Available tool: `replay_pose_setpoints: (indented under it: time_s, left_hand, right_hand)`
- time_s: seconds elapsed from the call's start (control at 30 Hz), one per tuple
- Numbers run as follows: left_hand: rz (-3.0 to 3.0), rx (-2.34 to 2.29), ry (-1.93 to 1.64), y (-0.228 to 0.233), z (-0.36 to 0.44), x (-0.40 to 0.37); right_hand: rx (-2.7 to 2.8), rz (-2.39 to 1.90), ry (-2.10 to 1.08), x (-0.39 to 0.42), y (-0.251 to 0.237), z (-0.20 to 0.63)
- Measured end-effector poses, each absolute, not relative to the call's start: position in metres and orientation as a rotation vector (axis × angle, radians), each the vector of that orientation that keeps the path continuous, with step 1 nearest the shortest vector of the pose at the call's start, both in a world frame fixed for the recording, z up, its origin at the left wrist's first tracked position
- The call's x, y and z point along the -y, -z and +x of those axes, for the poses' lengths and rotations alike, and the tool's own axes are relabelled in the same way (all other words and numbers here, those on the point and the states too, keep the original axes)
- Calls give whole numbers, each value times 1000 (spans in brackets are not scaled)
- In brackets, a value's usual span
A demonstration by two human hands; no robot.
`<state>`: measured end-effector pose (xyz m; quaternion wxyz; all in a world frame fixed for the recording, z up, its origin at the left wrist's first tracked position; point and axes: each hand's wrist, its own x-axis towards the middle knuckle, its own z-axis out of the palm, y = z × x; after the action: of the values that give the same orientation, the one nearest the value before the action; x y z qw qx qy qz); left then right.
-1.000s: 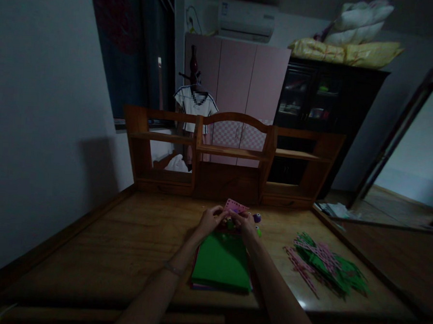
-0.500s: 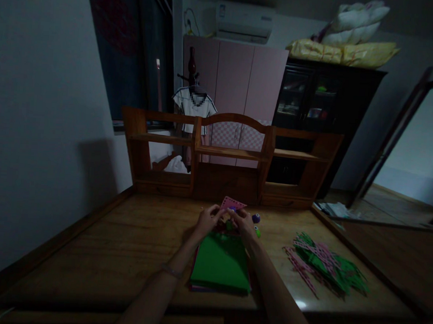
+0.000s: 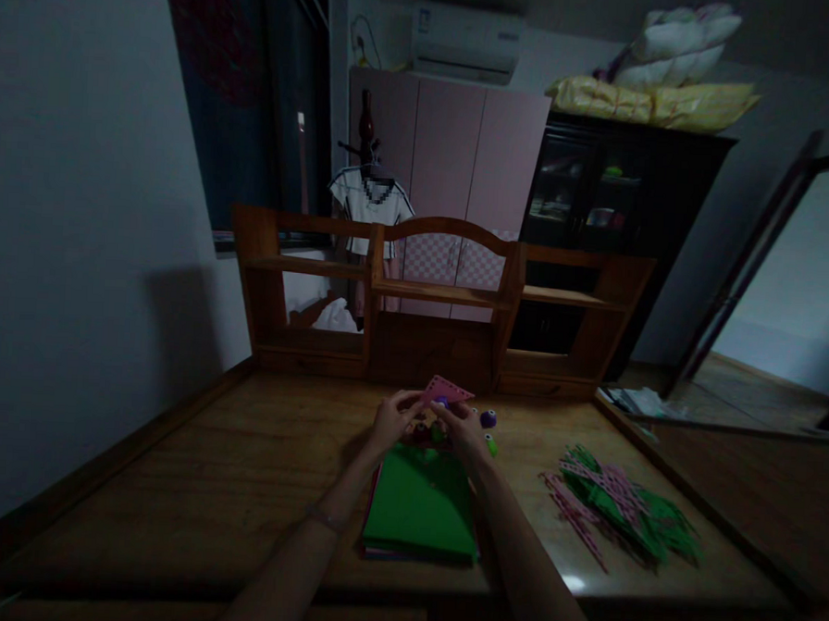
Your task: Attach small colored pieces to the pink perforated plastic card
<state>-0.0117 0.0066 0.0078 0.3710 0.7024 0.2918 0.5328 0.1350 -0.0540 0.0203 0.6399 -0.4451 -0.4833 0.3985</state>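
Note:
My left hand (image 3: 390, 420) and my right hand (image 3: 465, 430) are raised close together over the far end of a stack of sheets. Between them is a pink sheet with punched holes along its edges (image 3: 447, 388), one corner pointing right. My left fingers pinch its left side; my right fingers close at its lower right edge. A small purple piece (image 3: 441, 403) shows against the sheet by my right fingertips, partly hidden. Below my hands lie a small green piece (image 3: 439, 433) and a dark red piece (image 3: 422, 433). The stack's top sheet is green (image 3: 424, 506).
Right of my hand sit a purple piece with an eye (image 3: 488, 419) and a green one (image 3: 490, 444). A pile of pink and green strips (image 3: 619, 502) lies on the table's right. A wooden shelf unit (image 3: 443, 295) stands along the back edge. The room is dim.
Both hands stay in nearly the same place, and the pink sheet has tilted slightly. The small pieces below show a little more between my hands. The pile of strips is unchanged.

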Motion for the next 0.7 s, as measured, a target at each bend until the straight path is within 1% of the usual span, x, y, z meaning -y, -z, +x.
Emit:
replay_pose_setpoints:
  time_s: [0.27,0.7]
  left_hand:
    - [1744,-734,-1295,-11,-11,-4]
    - [1815,-735,-1340,-8,-10,-6]
  right_hand:
    - [1123,-1120,-942,53,-17,136]
    - [1125,-1074,-955,51,-14,135]
